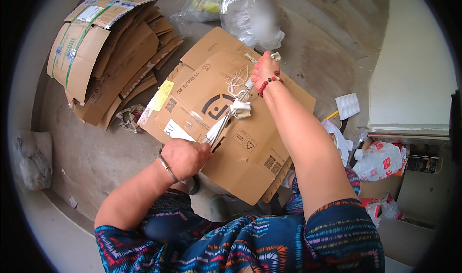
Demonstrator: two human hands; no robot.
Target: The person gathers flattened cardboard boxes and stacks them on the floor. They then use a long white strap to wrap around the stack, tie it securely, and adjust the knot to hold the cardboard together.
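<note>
A flattened brown cardboard box (238, 179), part of a stack, lies tilted in front of me and bears printing and labels. Across its face runs a bundle of white cord and cloth strips (240, 108), knotted near the middle. My left hand (186, 157), with a metal bangle, is closed around its lower end. Farther up, near the cardboard's far right edge, my right hand (265, 70) grips the other end. A red bead bracelet circles that wrist. Loose loops of thin white string (236, 83) rest on the cardboard beside the right hand.
At upper left stands a bundle of flattened cardboard (122, 56) with green straps. Clear plastic bags (238, 13) lie beyond the box. A crumpled bag (34, 161) sits by the left wall. On the right are a white egg-tray-like piece (348, 107) and a red-and-white plastic bag (382, 161).
</note>
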